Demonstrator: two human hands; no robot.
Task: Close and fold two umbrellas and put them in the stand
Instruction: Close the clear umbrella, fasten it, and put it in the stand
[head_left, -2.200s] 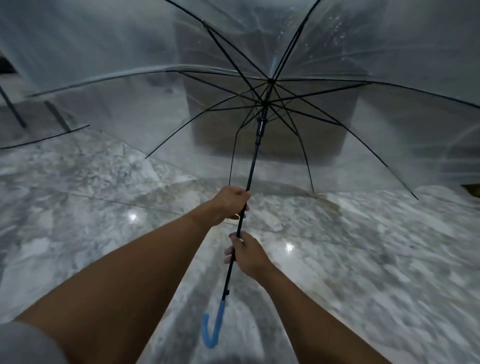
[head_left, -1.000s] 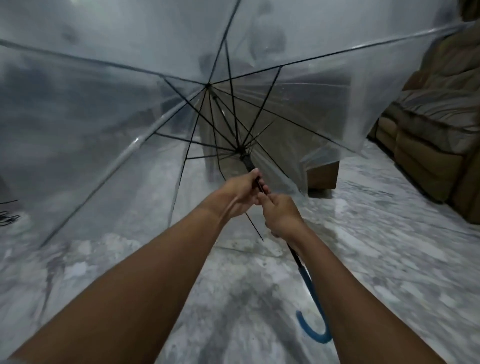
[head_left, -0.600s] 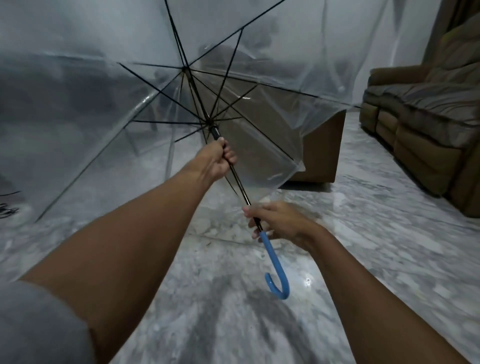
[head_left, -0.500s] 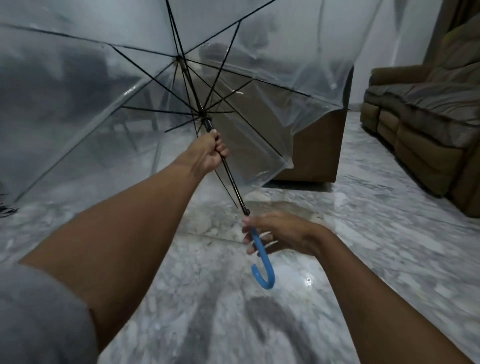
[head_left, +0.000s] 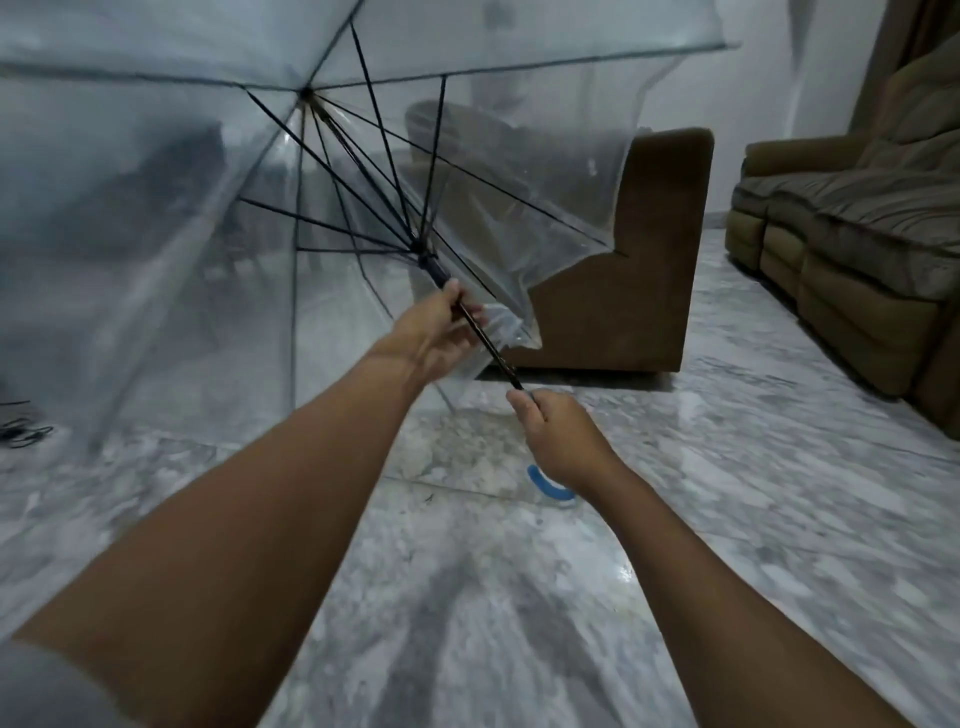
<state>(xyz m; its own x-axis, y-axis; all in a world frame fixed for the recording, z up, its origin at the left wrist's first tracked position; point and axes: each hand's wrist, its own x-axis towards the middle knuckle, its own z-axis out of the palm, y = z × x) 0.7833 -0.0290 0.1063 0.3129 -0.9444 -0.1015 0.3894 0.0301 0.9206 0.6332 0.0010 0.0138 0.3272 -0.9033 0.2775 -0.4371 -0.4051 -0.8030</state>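
Observation:
A clear plastic umbrella (head_left: 519, 171) with black ribs fills the upper left, its canopy partly slack and sagging on the right side. Its black shaft (head_left: 491, 345) slants down to the right. My left hand (head_left: 434, 335) holds the shaft just below the runner (head_left: 431, 265). Lower down, my right hand (head_left: 558, 439) grips the shaft's end above the blue hooked handle (head_left: 548, 486), which shows only as a curve beneath the wrist. No second umbrella or stand is in view.
A brown armchair (head_left: 644, 270) stands right behind the canopy. A brown sofa (head_left: 852, 260) runs along the right wall. Grey marble floor (head_left: 467, 597) spreads below. Black cables (head_left: 23, 434) lie at the far left.
The runner has slid down the shaft and the canopy has slackened. My left hand came down with it. My right hand closed round the shaft above the blue handle.

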